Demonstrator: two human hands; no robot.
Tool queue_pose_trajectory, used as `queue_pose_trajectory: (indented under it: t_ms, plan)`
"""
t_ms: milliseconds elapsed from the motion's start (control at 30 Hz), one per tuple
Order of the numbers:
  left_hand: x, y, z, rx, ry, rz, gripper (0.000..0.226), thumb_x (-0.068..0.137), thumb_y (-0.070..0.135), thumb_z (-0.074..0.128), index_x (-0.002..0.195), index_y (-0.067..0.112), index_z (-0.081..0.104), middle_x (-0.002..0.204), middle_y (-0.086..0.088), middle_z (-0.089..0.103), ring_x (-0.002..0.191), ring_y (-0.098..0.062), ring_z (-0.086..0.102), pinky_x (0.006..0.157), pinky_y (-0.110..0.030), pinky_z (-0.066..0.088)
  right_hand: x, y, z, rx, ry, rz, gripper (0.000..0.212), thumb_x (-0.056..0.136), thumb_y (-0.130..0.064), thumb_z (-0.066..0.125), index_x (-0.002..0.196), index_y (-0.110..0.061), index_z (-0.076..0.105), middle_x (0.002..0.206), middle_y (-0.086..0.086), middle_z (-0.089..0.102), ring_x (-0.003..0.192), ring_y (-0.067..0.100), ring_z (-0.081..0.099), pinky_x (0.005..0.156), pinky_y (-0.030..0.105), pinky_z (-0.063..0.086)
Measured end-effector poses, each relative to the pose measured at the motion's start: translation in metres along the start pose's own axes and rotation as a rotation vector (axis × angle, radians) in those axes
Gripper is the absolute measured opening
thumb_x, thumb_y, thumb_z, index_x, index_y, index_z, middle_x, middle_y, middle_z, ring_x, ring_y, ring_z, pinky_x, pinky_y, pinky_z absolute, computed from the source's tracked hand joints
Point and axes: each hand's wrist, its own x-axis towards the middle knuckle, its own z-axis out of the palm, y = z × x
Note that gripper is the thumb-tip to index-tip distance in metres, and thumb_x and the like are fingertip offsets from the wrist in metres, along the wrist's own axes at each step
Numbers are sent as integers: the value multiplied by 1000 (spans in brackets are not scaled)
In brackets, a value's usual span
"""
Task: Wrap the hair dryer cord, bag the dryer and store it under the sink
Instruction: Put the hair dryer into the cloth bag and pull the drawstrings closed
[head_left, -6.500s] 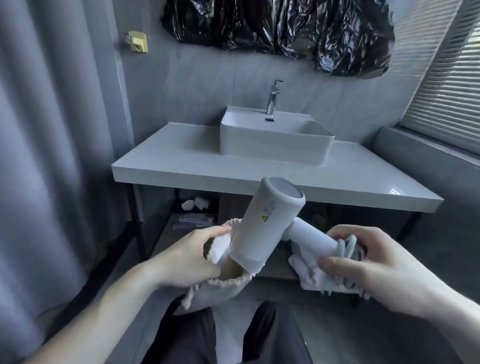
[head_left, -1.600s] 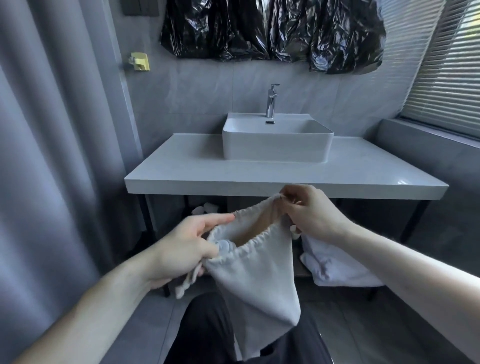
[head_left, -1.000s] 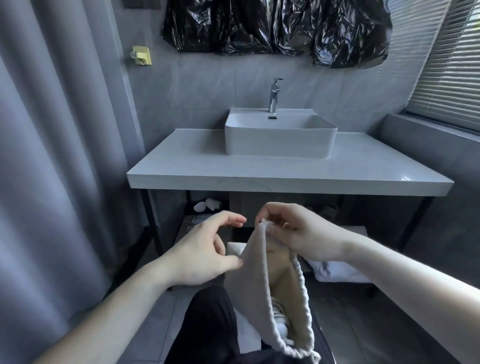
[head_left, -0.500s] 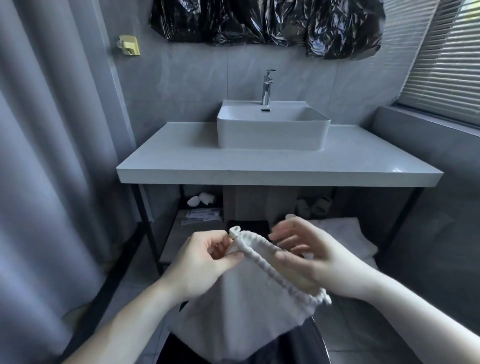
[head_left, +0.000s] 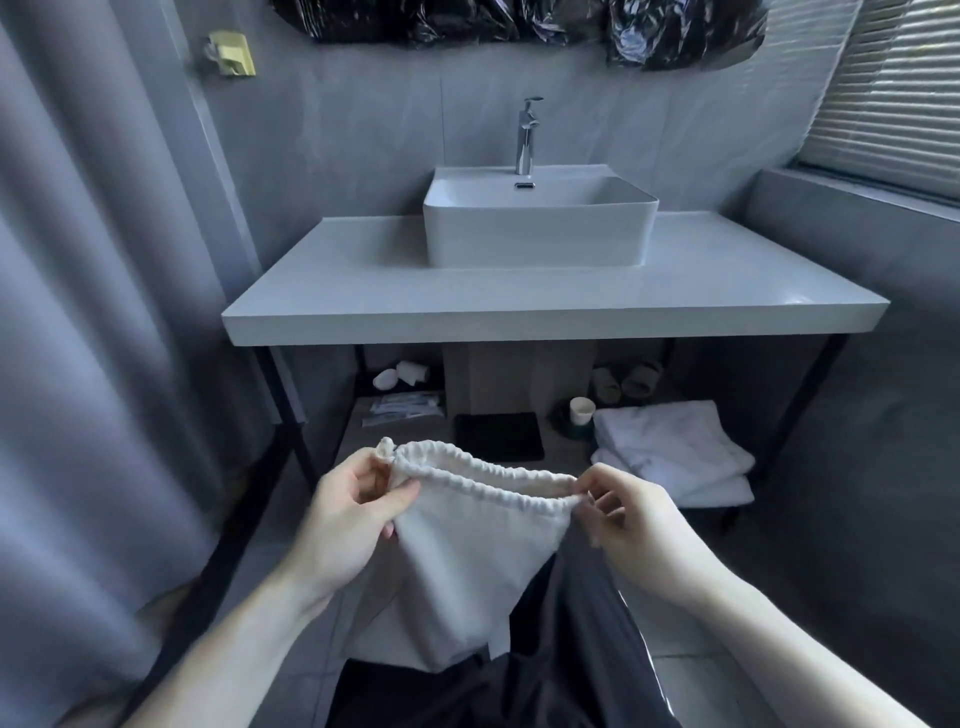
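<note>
Both hands pinch the drawstring bag's mouth, stretched wide below the vanity

Head view: the left hand (head_left: 345, 512) pinches the left end of the gathered rim of the white cloth bag (head_left: 467, 566) between thumb and curled fingers. The right hand (head_left: 636, 525) pinches the right end of the same rim with its fingertips, the other fingers loosely bent. Each hand grasps the bag and nothing else.

The rim runs as a long, almost level line from left to right, slightly lower at the right end, with the mouth drawn nearly flat. The bag's body hangs straight down from it and tapers toward the person's dark trousers (head_left: 519, 686), so its long axis is vertical with the mouth on top. The hair dryer cannot be seen; whether it sits inside cannot be told from this picture.

The bag hangs in front of the lower shelf (head_left: 358, 426) beneath the countertop (head_left: 519, 306) that carries the sink (head_left: 540, 228), near the folded white towels (head_left: 670, 452) and well short of the shelf.

Half a second ago the rim slanted downward to the right and the right hand's fingers lay spread over it; now the hands are further apart and the rim is pulled taut
</note>
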Motion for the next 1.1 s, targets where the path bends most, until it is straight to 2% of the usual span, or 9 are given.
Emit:
queue_pose_trajectory:
  t_ms: [100, 133, 233, 367, 533, 633, 767, 933, 1100]
  plan:
    - [4, -3, -14, 199, 60, 44, 58, 91, 12, 75, 134, 45, 55, 71, -7, 67, 55, -13, 60, 67, -38, 60, -1, -13, 5, 50, 32, -73, 14, 104, -9, 63, 93, -18, 64, 65, -23, 57, 53, 2, 48, 55, 9, 38]
    - [5, -2, -18, 280, 39, 60, 64, 92, 7, 72, 136, 51, 55, 75, -5, 71, 56, -13, 63, 69, -40, 63, -2, -16, 7, 51, 34, -97, 15, 105, -9, 61, 94, -18, 64, 67, -25, 57, 55, 2, 48, 56, 9, 38]
    - [7, 2, -27, 411, -47, 55, 41, 97, 8, 66, 116, 43, 76, 75, 8, 76, 61, -10, 69, 74, -40, 66, -1, -18, 12, 68, 34, -104, 18, 106, -7, 59, 96, -20, 65, 74, -27, 63, 59, 1, 53, 59, 9, 40]
    - [7, 2, -36, 596, -69, 92, 18, 103, 28, 66, 107, 38, 80, 75, 18, 78, 64, -7, 74, 70, -26, 60, -1, -14, 12, 93, 79, -83, 18, 104, -8, 64, 94, -22, 68, 76, -23, 66, 63, 3, 56, 63, 11, 44]
    - [16, 7, -42, 805, -101, 116, 18, 100, 34, 68, 84, 37, 76, 74, 26, 74, 64, -3, 69, 70, -32, 59, 1, -14, 1, 95, 141, -52, 21, 98, -7, 73, 88, -26, 72, 78, -4, 72, 63, 9, 60, 63, 14, 48]
    - [23, 13, -40, 955, -96, 159, 21, 101, 42, 64, 83, 33, 67, 65, 34, 66, 63, -5, 60, 61, -31, 48, 4, -14, -11, 244, 189, 22, 22, 98, -2, 70, 86, -21, 71, 71, -2, 73, 60, 7, 58, 65, 19, 51]
    - [36, 24, -39, 936, -44, 226, 23, 101, 44, 62, 79, 38, 61, 57, 23, 59, 61, -6, 55, 60, -32, 44, 5, -12, -20, 438, 208, 66, 18, 102, 2, 64, 90, -11, 69, 73, 8, 73, 63, 10, 63, 67, 34, 52]
    - [49, 46, -43, 839, 30, 311, 21, 101, 41, 63, 81, 35, 63, 67, 14, 68, 67, -17, 66, 70, -38, 56, 8, -24, -35, 721, 358, 71, 22, 104, 4, 60, 90, -11, 67, 63, -5, 70, 54, 4, 60, 55, 14, 52]
    - [58, 69, -53, 821, 146, 416, 24, 101, 40, 65, 77, 39, 61, 65, 10, 70, 66, -21, 69, 68, -42, 57, 19, -40, -59, 947, 451, 86, 23, 106, 2, 58, 93, -16, 66, 59, -7, 66, 46, 4, 54, 45, 18, 44]
